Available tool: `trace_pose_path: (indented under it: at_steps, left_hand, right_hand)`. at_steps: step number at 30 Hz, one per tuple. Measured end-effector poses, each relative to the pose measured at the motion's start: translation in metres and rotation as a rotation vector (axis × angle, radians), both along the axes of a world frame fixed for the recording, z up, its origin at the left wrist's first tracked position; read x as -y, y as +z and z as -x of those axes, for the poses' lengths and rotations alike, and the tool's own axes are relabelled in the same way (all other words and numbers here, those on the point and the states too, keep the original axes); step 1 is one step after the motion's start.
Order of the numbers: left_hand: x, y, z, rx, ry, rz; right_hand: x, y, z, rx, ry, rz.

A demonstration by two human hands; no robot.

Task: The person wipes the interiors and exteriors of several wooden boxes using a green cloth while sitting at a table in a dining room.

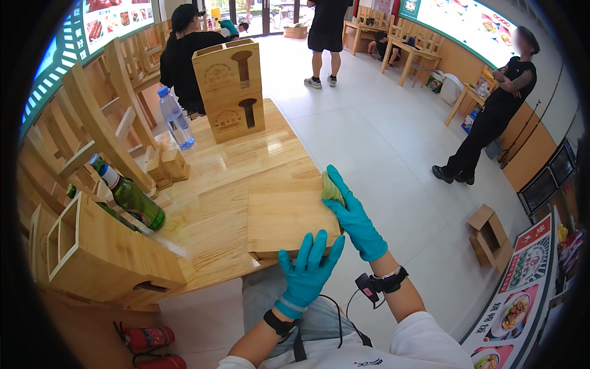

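Observation:
A wooden box (288, 214) lies flat at the near right corner of the wooden table (221, 173), its plain broad face up. My left hand (309, 272), in a teal glove, has its fingers spread at the box's near edge. The fingertips overlap that edge, and whether they press on it is hard to tell. In the matching glove, my right hand (355, 217) is along the box's right side. It pinches a folded green cloth (331, 190) between thumb and fingers, against the far right corner of the box.
Two stacked wooden dispenser boxes (230, 92), a water bottle (176, 119) and green glass bottles (131, 198) stand on the table. Another wooden dispenser (110, 253) is at the left. Fire extinguishers (150, 338) are below. A person (500, 110) stands right, beyond a cardboard box (491, 237).

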State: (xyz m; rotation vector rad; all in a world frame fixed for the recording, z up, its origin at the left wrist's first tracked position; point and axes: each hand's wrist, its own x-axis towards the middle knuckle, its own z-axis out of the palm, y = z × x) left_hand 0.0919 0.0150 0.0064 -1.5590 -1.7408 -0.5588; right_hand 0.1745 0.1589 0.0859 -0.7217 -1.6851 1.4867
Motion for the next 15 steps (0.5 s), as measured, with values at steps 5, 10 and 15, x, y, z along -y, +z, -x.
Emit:
trace_pose_path:
  at_steps: [5, 10, 15]
  left_hand:
    - [-0.002, 0.003, 0.001, -0.029, 0.017, 0.011]
    - [-0.001, 0.005, 0.001, 0.181, -0.130, -0.047]
    - [0.028, 0.032, 0.022, 0.590, -0.179, -0.319]
  right_hand:
    - [-0.003, 0.016, -0.012, -0.133, -0.196, -0.152]
    - [0.023, 0.045, -0.025, -0.175, -0.239, -0.295]
    - [0.054, 0.040, -0.013, 0.337, -0.031, -0.657]
